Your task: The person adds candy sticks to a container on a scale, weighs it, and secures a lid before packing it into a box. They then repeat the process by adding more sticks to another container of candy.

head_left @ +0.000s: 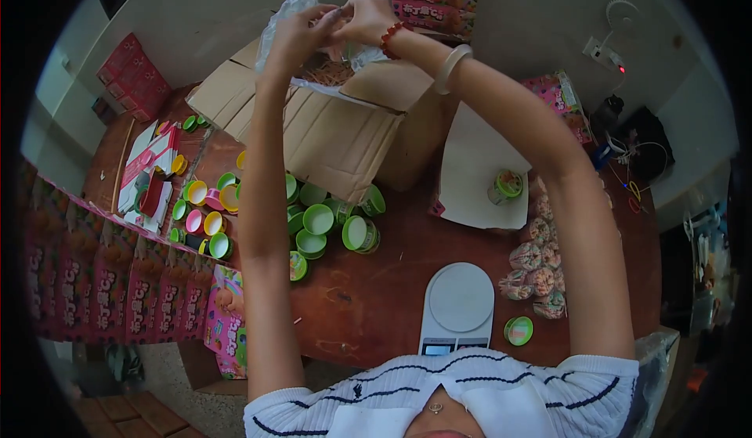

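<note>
Both hands are raised over an open cardboard box [329, 136] lined with a clear plastic bag [283, 17]. Thin brown strips [327, 72] show inside the bag. My left hand [301, 37] is closed, its fingertips meeting those of the other hand. My right hand [368, 20], below a red bead bracelet [390, 39], has its fingers bent in a pinch. What lies between the fingertips is too small and hidden to name. The bag is right beside and behind my left hand.
Several green-rimmed tubs [317, 219] crowd the table left of centre. A white kitchen scale [460, 301] stands near me, with a small green-rimmed tub [518, 331] beside it. Several wrapped bundles [540, 258] lie at right. Pink printed boxes [435, 3] are stacked behind.
</note>
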Action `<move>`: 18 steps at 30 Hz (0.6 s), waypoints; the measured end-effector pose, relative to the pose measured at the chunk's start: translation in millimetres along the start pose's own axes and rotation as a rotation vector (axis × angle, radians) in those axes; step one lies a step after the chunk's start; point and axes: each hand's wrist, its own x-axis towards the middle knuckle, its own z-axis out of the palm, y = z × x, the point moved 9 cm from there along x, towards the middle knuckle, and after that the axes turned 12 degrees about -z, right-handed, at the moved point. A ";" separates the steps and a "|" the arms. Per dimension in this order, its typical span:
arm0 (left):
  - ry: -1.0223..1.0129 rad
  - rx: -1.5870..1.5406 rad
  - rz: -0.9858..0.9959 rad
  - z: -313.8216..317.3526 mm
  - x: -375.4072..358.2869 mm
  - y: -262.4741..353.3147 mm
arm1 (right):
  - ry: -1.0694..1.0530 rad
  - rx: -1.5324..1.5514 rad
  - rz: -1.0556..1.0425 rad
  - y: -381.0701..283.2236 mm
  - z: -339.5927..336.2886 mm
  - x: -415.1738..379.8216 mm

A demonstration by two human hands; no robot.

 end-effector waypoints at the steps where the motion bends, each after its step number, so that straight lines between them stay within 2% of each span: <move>1: 0.054 0.099 0.113 -12.4 -15.0 36.8 | -0.026 -0.012 -0.029 -15.4 -21.0 -11.9; 3: 0.057 0.163 0.209 -19.5 -37.5 87.7 | -0.018 -0.022 -0.084 -38.4 -62.1 -46.2; 4: 0.039 0.190 0.162 -20.2 -50.3 109.4 | -0.027 -0.025 -0.112 -50.1 -82.2 -73.0; 5: 0.026 0.245 0.257 -26.0 -71.3 145.2 | -0.038 -0.029 -0.136 -64.7 -103.3 -100.8; 7: -0.037 0.272 0.338 -8.4 -129.3 173.8 | -0.068 -0.015 -0.133 -86.4 -136.5 -162.7; 12: -0.286 0.136 0.168 62.4 -258.8 233.1 | -0.070 0.069 0.008 -106.0 -144.1 -325.9; 13: -0.223 0.150 0.333 76.4 -291.4 235.5 | -0.085 0.140 0.142 -108.9 -131.9 -363.4; 15: -0.468 0.082 0.118 120.3 -344.6 208.6 | 0.026 0.181 0.198 -111.5 -107.1 -425.0; 18: -0.540 -0.044 0.063 154.6 -397.2 177.0 | 0.066 0.157 0.317 -99.7 -57.7 -500.6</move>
